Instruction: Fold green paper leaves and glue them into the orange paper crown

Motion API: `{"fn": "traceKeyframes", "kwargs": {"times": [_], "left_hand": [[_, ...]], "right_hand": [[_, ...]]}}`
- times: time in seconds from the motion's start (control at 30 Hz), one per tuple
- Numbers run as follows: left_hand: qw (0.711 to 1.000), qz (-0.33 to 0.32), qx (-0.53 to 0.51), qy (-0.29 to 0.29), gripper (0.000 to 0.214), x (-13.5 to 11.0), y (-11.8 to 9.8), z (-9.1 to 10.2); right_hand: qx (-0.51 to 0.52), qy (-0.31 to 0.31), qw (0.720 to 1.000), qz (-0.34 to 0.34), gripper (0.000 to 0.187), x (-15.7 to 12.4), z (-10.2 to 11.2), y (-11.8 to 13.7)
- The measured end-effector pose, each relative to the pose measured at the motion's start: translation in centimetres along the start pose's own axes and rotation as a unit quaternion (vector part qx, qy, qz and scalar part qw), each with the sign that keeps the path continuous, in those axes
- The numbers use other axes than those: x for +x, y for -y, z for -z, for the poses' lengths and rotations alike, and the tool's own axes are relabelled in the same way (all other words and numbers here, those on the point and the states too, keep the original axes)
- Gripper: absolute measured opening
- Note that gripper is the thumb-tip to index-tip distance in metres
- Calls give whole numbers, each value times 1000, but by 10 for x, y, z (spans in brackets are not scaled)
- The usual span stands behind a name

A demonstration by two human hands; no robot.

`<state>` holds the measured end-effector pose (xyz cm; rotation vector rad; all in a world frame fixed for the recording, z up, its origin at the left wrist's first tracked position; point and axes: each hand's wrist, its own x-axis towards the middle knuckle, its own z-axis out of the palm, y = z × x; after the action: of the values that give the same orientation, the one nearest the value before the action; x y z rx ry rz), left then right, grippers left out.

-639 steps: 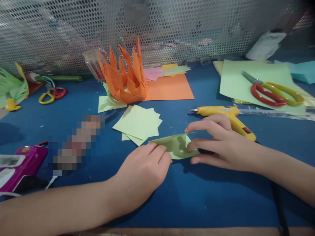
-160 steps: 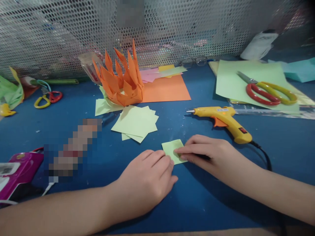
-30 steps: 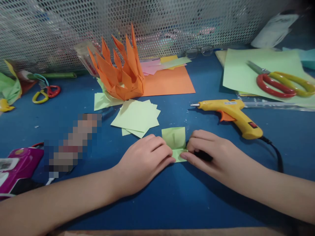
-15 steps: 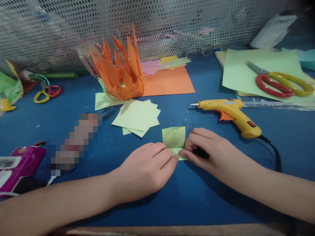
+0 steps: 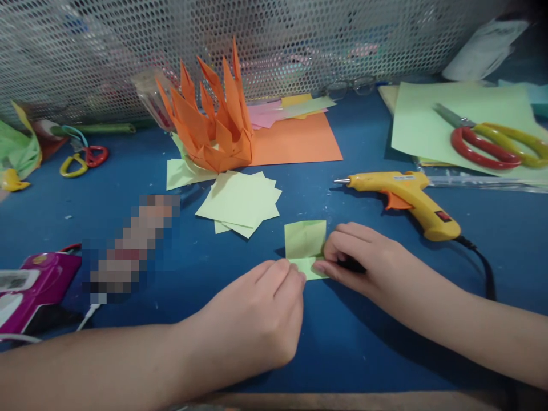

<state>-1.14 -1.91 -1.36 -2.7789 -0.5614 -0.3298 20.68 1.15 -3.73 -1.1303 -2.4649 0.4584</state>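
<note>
A small light-green paper square [image 5: 305, 240], creased across the middle, stands half raised on the blue table in front of me. My right hand [image 5: 357, 251] pinches its right edge between thumb and fingers. At the lower left corner of the paper is my left hand [image 5: 269, 308], its fingers drawn together on that edge; the fingertips are partly hidden behind the knuckles. Just beyond lies a stack of light-green paper squares [image 5: 240, 200]. Behind the stack stands a spiky orange folded-paper piece [image 5: 222, 137].
A yellow glue gun [image 5: 402, 194] lies to the right, its cord trailing toward me. Red-and-yellow scissors [image 5: 486, 149] rest on green sheets [image 5: 415, 125] at the back right. Smaller scissors [image 5: 81, 160] and a purple box [image 5: 47, 291] are on the left. A perforated panel [image 5: 291, 45] borders the back.
My left hand has slid slightly down and left along the paper, uncovering more of its lower fold. My right hand keeps its pinch. The view has shifted slightly.
</note>
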Motion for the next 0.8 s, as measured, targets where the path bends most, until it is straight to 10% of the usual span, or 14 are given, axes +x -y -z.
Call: {"fn": "traceKeyframes", "kwargs": {"times": [0.63, 0.8], "left_hand": [[999, 15, 28, 28, 42, -3, -8, 6], [999, 23, 20, 14, 43, -1, -7, 3]], "right_hand": [[37, -5, 999, -21, 17, -5, 0, -3], [61, -43, 997, 10, 43, -3, 2, -11]]}}
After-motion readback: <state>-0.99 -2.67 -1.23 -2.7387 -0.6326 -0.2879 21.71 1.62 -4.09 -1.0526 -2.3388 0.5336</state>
